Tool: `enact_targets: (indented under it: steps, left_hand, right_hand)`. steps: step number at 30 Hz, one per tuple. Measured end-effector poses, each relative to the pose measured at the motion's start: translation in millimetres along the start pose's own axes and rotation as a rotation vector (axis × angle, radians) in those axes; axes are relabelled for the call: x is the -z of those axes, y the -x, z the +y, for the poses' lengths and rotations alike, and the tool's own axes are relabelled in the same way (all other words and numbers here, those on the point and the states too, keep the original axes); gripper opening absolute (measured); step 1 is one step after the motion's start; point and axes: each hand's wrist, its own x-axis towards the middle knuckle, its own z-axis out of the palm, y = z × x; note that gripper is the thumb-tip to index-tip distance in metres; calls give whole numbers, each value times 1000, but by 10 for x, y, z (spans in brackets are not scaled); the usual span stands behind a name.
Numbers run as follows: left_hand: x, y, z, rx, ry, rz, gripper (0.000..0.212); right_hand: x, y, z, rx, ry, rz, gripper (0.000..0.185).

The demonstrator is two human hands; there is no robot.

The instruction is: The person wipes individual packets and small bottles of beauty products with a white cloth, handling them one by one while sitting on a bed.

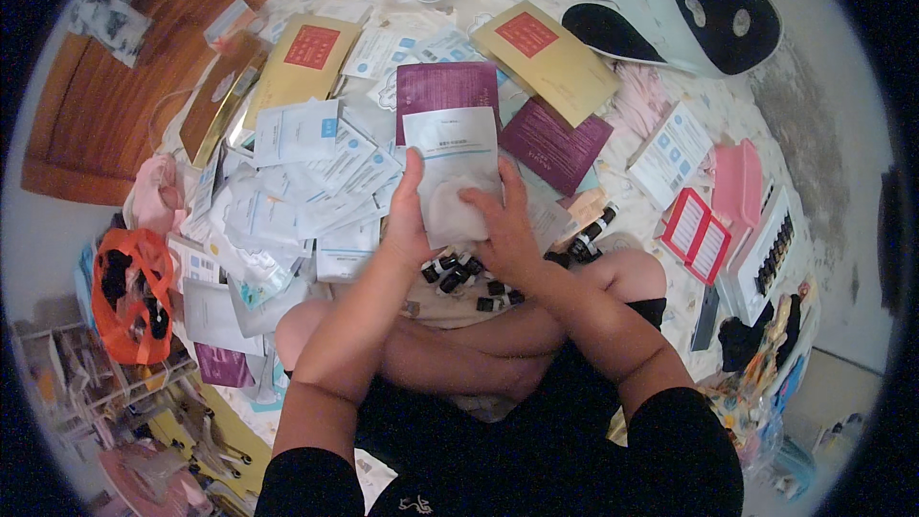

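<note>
A white sachet [459, 133] with a blue line and small print is held upright between my hands, above the bottles near my crossed legs. My left hand [409, 212] grips its left edge, thumb along the side. Against the sachet's lower front lies a pale, rounded item [454, 212], too blurred to name. My right hand [506, 219] holds the right side, with fingers over the pale item. Behind the sachet is a purple packet [446, 82]; another purple packet [556, 143] lies to its right. Small dark bottles [452, 273] lie just below my hands.
White sachets [316, 194] are heaped at the left, beside gold packets [305, 64]. A gold packet [546, 61] lies at the upper right. A red-framed case [695, 237], a pink case [736, 179] and a box of bottles [764, 258] are at the right. An orange bag [108, 330] stands left.
</note>
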Motion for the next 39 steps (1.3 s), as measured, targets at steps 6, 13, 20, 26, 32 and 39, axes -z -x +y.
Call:
enact_targets:
  steps: [6,13,20,26,32,39]
  left_hand:
    - [-18,8,1,15,132,-31,74]
    - [105,-6,-114,137,39,61,62]
    - [136,-12,-80,129,-20,86,64]
    - [264,-34,-112,170,24,28,71]
    - [181,-43,-246,281,-4,92,63]
    - [5,-8,-116,68,-224,277,53]
  right_hand:
    - [84,-93,-127,275,141,2,40]
    - [295,-288,68,133,208,176,31]
    - [227,-185,225,9,244,218,37]
    - [148,-102,-19,370,91,-274,43]
    - [189,-210,303,129,288,288,38]
    - [316,-355,521,-750,-726,265,31]
